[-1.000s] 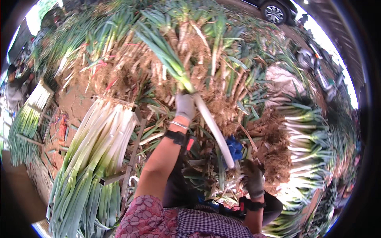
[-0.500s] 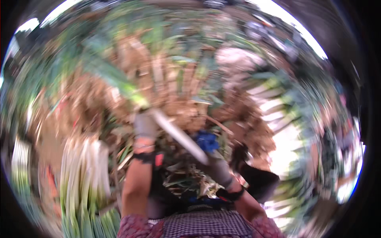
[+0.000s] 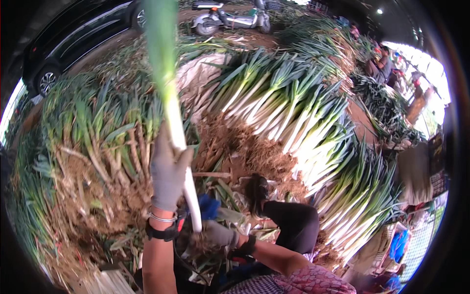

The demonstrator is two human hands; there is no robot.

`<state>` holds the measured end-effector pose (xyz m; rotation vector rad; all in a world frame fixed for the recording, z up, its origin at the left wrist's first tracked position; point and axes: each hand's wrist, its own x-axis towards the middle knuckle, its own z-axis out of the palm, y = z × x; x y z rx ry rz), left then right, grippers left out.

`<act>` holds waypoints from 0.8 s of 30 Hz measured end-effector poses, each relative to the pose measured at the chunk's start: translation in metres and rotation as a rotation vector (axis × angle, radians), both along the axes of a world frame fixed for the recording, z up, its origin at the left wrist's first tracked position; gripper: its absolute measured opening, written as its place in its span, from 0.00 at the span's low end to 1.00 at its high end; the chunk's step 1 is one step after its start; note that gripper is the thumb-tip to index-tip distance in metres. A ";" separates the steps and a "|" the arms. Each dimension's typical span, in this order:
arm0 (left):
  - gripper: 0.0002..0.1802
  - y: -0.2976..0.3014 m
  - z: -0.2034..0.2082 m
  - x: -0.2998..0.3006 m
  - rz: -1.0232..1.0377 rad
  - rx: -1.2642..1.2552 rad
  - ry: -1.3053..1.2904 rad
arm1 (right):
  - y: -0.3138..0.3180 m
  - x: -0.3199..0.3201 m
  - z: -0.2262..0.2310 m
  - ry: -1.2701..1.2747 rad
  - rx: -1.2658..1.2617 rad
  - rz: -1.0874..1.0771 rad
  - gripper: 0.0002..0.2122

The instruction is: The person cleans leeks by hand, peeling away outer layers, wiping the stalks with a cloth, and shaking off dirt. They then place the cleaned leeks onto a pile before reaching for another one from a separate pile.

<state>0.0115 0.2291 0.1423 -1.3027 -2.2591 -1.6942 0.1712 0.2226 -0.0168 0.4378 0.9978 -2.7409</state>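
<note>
Gripping a leek, green end up and white end down

The leek (image 3: 175, 115) runs through the frame just left of centre. Its long axis is close to vertical in the picture and leans slightly: the green leaves point to the upper edge, while the white shank slants down and a little right to the lower centre. The gloved left hand (image 3: 169, 174) is closed around the shank at mid-length, thumb toward the right.

The gloved right hand (image 3: 218, 234) is at the white end, lower centre. Its fingers blur into the dark tangle there, so whether they are clamped on the roots or only beside them I cannot tell.

The leaf tips are cut off by the upper edge, and the leaves are blurred. The left fingers are partly hidden behind the shank. A blue item (image 3: 209, 208), just right of the white end, is partly covered and hard to identify. Cleaner white-stemmed leeks (image 3: 313, 132) spread across the right half; soil-brown leeks (image 3: 107, 152) fill the left.
</note>
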 end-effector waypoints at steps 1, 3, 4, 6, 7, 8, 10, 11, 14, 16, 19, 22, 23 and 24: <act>0.34 0.020 -0.003 0.001 -0.125 0.021 0.096 | 0.031 -0.011 0.009 0.152 0.537 0.026 0.13; 0.32 0.034 -0.025 0.008 -0.378 0.008 -0.251 | 0.099 -0.043 0.005 0.217 0.429 -0.290 0.12; 0.30 0.031 -0.045 0.011 -0.390 -0.013 -0.268 | 0.137 -0.061 -0.001 0.239 0.443 -0.461 0.13; 0.26 0.011 -0.075 0.018 -0.382 -0.165 -0.250 | 0.212 -0.090 -0.024 0.233 0.401 -0.753 0.14; 0.24 -0.005 -0.086 0.020 -0.359 -0.292 -0.213 | 0.250 -0.100 -0.048 0.206 0.345 -0.872 0.15; 0.23 -0.025 -0.122 0.021 -0.338 -0.336 -0.279 | 0.299 -0.111 -0.097 0.194 0.349 -0.940 0.14; 0.20 -0.065 -0.188 0.015 -0.355 -0.505 -0.324 | 0.376 -0.107 -0.164 0.152 0.376 -1.046 0.13; 0.19 -0.081 -0.199 0.011 -0.356 -0.639 -0.291 | 0.397 -0.108 -0.183 0.134 0.311 -1.009 0.12; 0.14 -0.084 -0.207 0.012 -0.248 -0.617 -0.406 | 0.439 -0.093 -0.218 0.082 0.129 -0.908 0.10; 0.14 -0.088 -0.226 0.008 -0.214 -0.775 -0.467 | 0.455 -0.081 -0.235 -0.010 0.116 -0.966 0.09; 0.14 -0.083 -0.213 0.005 -0.225 -0.705 -0.495 | 0.431 -0.114 -0.221 -0.340 0.320 -1.227 0.09; 0.13 -0.087 -0.216 0.004 -0.225 -0.674 -0.452 | 0.423 -0.120 -0.183 -0.479 0.565 -1.416 0.11; 0.13 -0.087 -0.213 0.003 -0.254 -0.661 -0.453 | 0.430 -0.113 -0.176 -0.646 0.877 -1.452 0.10; 0.13 -0.093 -0.205 0.003 -0.212 -0.696 -0.447 | 0.416 -0.126 -0.154 -0.683 1.045 -1.352 0.13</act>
